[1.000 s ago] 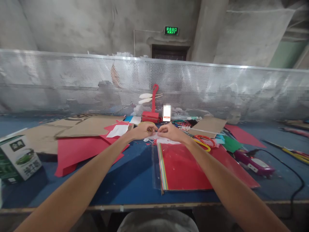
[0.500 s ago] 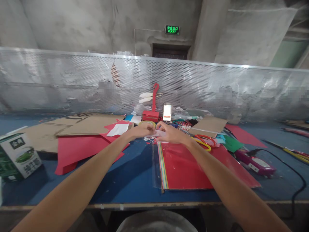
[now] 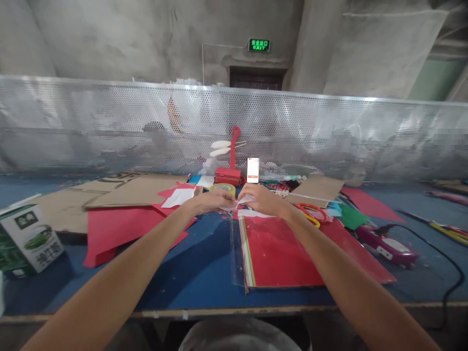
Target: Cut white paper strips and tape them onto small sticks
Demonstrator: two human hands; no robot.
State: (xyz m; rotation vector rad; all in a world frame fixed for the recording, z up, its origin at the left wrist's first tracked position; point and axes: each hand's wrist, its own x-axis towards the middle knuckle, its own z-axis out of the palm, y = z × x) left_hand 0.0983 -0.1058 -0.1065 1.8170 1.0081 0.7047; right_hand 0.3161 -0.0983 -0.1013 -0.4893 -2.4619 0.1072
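Both hands meet over the middle of the table, pinching thin white paper (image 3: 246,199). My left hand (image 3: 215,201) has its fingers closed on the paper's left part, and my right hand (image 3: 262,199) grips the right part. The paper narrows between the fingertips; whether it is twisted or torn there I cannot tell. Just behind my left hand lies a roll of yellow tape (image 3: 222,187). Below my right hand, a white paper strip (image 3: 254,213) rests at the top edge of a pack of red paper (image 3: 285,253). Small red and white scraps lie under the fingers.
Cardboard (image 3: 124,190) and red sheets (image 3: 120,229) lie left, beside a green-white carton (image 3: 31,239). Scissors (image 3: 310,212), a purple corded device (image 3: 387,246) and a green sheet (image 3: 353,217) are right. A lit phone (image 3: 253,170) and red long-handled object (image 3: 228,175) stand behind, before a perforated metal screen (image 3: 292,126).
The white paper between my hands has gone from a flat strip to a pinched, narrowed shape. My left hand has shifted slightly, showing more of the tape roll.
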